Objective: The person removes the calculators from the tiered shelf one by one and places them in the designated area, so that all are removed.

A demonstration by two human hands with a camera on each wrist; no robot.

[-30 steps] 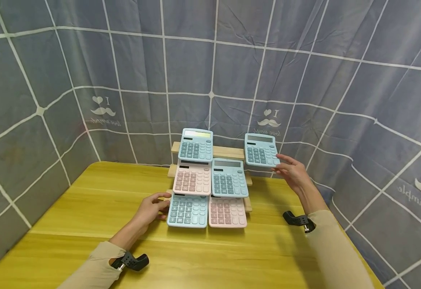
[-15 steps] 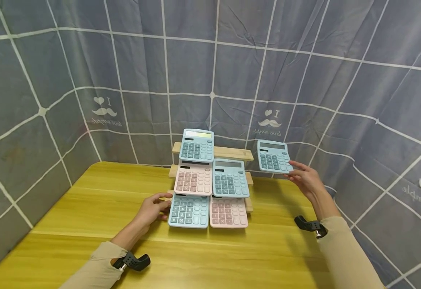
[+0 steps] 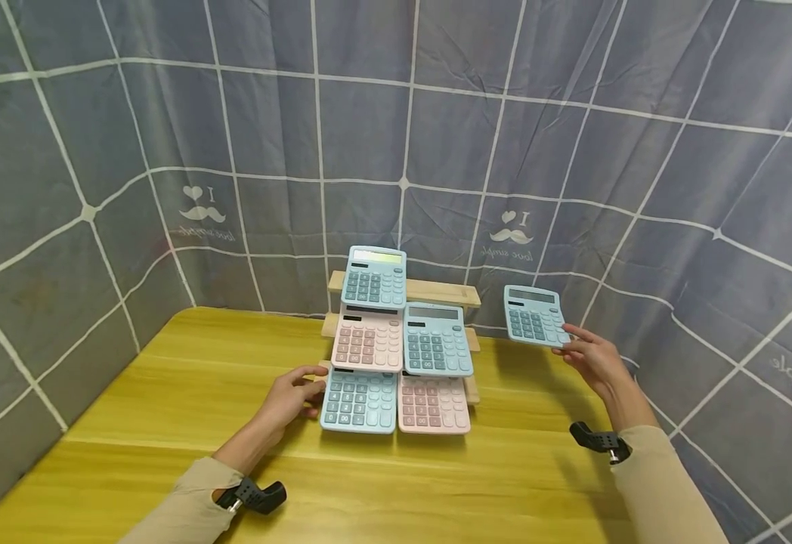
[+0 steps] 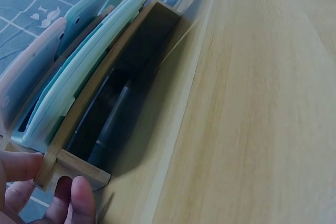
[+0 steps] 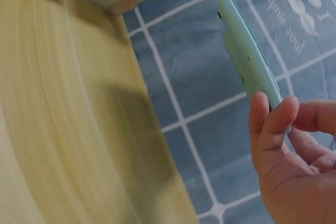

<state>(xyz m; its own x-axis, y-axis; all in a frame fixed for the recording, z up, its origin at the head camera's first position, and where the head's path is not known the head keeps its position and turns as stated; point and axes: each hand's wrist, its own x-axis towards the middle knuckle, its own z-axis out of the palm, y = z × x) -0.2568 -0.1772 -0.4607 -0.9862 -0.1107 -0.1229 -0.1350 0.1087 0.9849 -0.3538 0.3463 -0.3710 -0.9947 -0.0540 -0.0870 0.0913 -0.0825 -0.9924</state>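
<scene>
My right hand (image 3: 598, 364) pinches a light blue calculator (image 3: 535, 316) by its lower right corner, holding it in the air right of the wooden rack (image 3: 442, 292). In the right wrist view the calculator (image 5: 249, 51) appears edge-on, with thumb and fingers on its end. At the rack's lower left, my left hand (image 3: 289, 402) grips the end of a wooden slat (image 4: 50, 163) between thumb and fingers. Five slots' worth of leaning calculators fill the tiers: a blue one (image 3: 374, 278) on top, pink (image 3: 367, 340) and blue (image 3: 437, 341) in the middle, blue (image 3: 358, 404) and pink (image 3: 433, 406) below.
The rack stands on a yellow wood-grain table (image 3: 233, 363), near its back edge. A grey-blue curtain (image 3: 362, 136) with white lines hangs behind and along both sides. The top slat's right part is bare.
The right hand has moved the blue calculator off the top tier's right side, to the right and down in view. The left hand keeps its place at the rack.
</scene>
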